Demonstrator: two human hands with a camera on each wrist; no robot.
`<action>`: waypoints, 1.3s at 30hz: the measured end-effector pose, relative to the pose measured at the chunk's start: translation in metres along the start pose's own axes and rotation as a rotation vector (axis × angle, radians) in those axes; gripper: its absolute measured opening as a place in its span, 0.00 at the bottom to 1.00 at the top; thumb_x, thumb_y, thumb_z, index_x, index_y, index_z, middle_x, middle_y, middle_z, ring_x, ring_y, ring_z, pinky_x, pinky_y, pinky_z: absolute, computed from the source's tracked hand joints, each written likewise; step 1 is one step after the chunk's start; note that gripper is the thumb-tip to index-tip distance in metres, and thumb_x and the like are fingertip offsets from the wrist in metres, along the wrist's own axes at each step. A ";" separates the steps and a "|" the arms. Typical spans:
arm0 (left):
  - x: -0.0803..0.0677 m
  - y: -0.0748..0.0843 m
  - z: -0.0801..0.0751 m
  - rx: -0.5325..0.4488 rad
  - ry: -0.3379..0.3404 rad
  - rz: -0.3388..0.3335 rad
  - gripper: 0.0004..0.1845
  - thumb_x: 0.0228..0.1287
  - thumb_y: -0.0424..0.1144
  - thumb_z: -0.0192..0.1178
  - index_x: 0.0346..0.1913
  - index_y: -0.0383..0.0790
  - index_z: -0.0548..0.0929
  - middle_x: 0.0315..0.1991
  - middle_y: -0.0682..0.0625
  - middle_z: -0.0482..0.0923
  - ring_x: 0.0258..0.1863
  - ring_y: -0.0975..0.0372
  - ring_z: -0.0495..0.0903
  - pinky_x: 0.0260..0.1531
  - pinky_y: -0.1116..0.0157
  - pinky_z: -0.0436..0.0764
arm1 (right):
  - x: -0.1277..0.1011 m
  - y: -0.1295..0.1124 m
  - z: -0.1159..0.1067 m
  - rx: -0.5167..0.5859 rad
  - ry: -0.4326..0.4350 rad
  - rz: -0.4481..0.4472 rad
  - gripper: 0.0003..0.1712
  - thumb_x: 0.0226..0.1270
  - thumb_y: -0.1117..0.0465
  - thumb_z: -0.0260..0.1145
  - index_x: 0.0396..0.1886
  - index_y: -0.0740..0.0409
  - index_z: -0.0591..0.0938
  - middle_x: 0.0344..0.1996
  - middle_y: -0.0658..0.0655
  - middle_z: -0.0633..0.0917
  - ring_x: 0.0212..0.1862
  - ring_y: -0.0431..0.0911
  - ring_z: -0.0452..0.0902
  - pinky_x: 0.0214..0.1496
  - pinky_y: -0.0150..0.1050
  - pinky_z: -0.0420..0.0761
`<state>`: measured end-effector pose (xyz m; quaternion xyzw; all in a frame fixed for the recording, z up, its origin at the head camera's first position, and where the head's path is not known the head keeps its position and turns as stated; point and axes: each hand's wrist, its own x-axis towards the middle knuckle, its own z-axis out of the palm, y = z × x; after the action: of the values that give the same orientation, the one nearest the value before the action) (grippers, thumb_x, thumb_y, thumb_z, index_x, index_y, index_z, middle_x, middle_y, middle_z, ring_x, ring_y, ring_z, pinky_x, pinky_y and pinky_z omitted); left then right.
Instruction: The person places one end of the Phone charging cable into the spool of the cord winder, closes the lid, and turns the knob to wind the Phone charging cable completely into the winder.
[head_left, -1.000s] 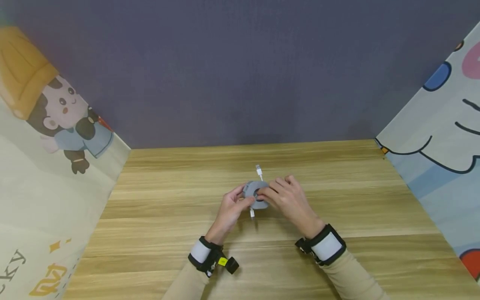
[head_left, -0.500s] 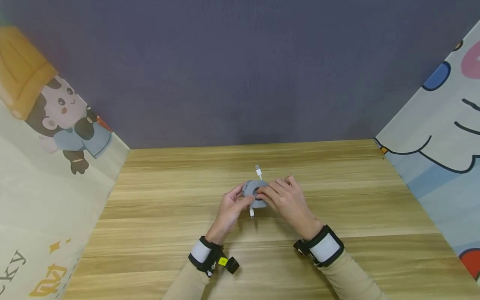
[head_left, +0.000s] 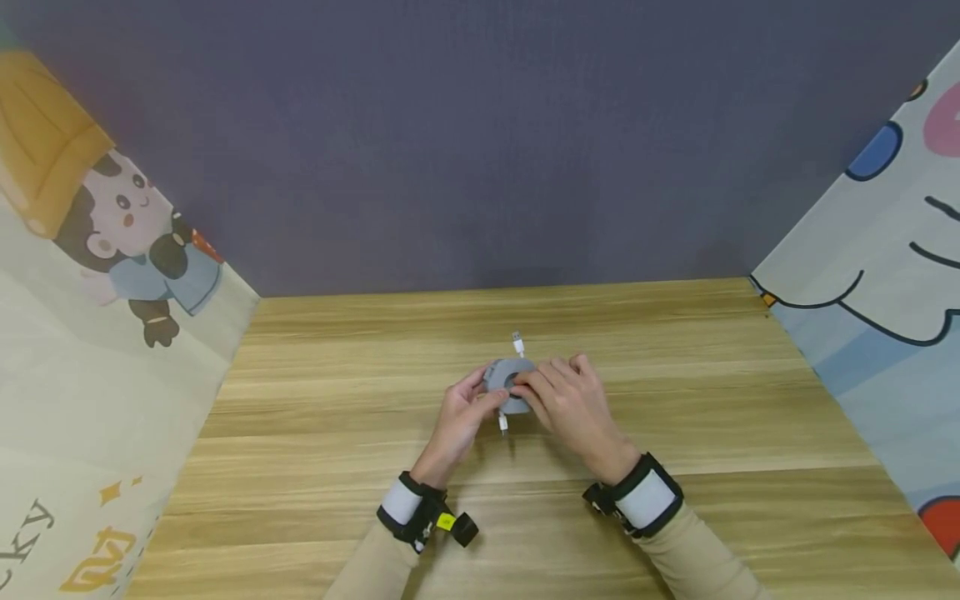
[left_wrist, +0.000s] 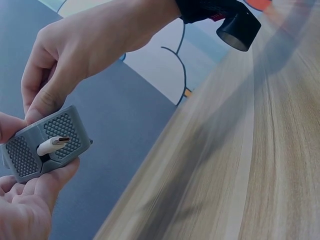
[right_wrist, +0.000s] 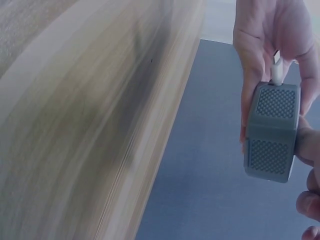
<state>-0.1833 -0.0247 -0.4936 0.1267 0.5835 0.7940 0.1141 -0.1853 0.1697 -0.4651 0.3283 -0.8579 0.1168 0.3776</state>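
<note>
Cable winder (head_left: 511, 387), a grey, round-cornered case, is held above the wooden table (head_left: 315, 433) between both hands: the left hand (head_left: 463, 417) curls round it from 8 o'clock, the right hand (head_left: 570, 400) pinches it from 3 o'clock. Only the wrist views show its honeycomb-textured side panels; the left wrist view shows a white USB-C plug (left_wrist: 52, 145) poking from a slot. From the head view a white USB-A plug (head_left: 517, 342) sticks out at 12 o'clock and another white plug end (head_left: 503, 425) at 6. Cartoon-printed cloth (head_left: 90, 275) hangs at 9 o'clock
</note>
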 end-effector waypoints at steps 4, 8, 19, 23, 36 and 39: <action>0.003 -0.001 0.002 -0.006 0.004 0.006 0.31 0.73 0.28 0.55 0.75 0.24 0.62 0.71 0.28 0.68 0.59 0.61 0.82 0.57 0.66 0.83 | 0.001 0.002 0.001 -0.001 0.003 0.009 0.18 0.76 0.47 0.61 0.36 0.55 0.87 0.28 0.52 0.88 0.28 0.46 0.79 0.35 0.43 0.69; 0.006 -0.002 0.003 -0.010 0.009 0.014 0.31 0.73 0.28 0.55 0.75 0.24 0.62 0.71 0.28 0.68 0.58 0.61 0.82 0.56 0.65 0.84 | 0.002 0.003 0.001 -0.001 0.015 0.019 0.14 0.71 0.50 0.66 0.35 0.56 0.87 0.28 0.52 0.88 0.28 0.47 0.79 0.35 0.44 0.68; 0.015 -0.006 0.008 -0.012 0.027 0.023 0.31 0.73 0.28 0.55 0.75 0.23 0.62 0.70 0.27 0.69 0.56 0.64 0.83 0.54 0.67 0.84 | 0.004 0.005 0.002 -0.003 -0.011 0.081 0.13 0.70 0.52 0.67 0.35 0.58 0.86 0.28 0.55 0.89 0.29 0.50 0.81 0.35 0.46 0.67; 0.017 -0.006 0.009 -0.015 0.040 0.023 0.31 0.73 0.27 0.55 0.75 0.23 0.62 0.70 0.27 0.68 0.55 0.65 0.84 0.53 0.67 0.85 | 0.005 0.008 0.001 0.023 -0.020 0.092 0.13 0.69 0.52 0.68 0.35 0.57 0.87 0.29 0.54 0.89 0.30 0.50 0.82 0.36 0.46 0.67; 0.029 -0.009 0.009 0.037 0.124 -0.070 0.32 0.69 0.29 0.59 0.74 0.27 0.66 0.66 0.31 0.75 0.51 0.62 0.86 0.53 0.65 0.86 | 0.000 0.031 0.006 0.222 -0.103 0.061 0.19 0.69 0.51 0.69 0.51 0.59 0.83 0.38 0.54 0.83 0.36 0.46 0.78 0.38 0.40 0.75; 0.033 -0.011 0.008 0.054 0.162 -0.104 0.32 0.68 0.30 0.60 0.74 0.28 0.68 0.65 0.31 0.76 0.51 0.59 0.86 0.51 0.66 0.86 | -0.002 0.036 0.005 0.251 -0.159 0.065 0.28 0.67 0.47 0.72 0.59 0.60 0.80 0.44 0.56 0.82 0.41 0.47 0.79 0.41 0.42 0.80</action>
<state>-0.2113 -0.0032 -0.4995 0.0346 0.6179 0.7786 0.1038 -0.2112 0.1955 -0.4683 0.3532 -0.8739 0.2091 0.2605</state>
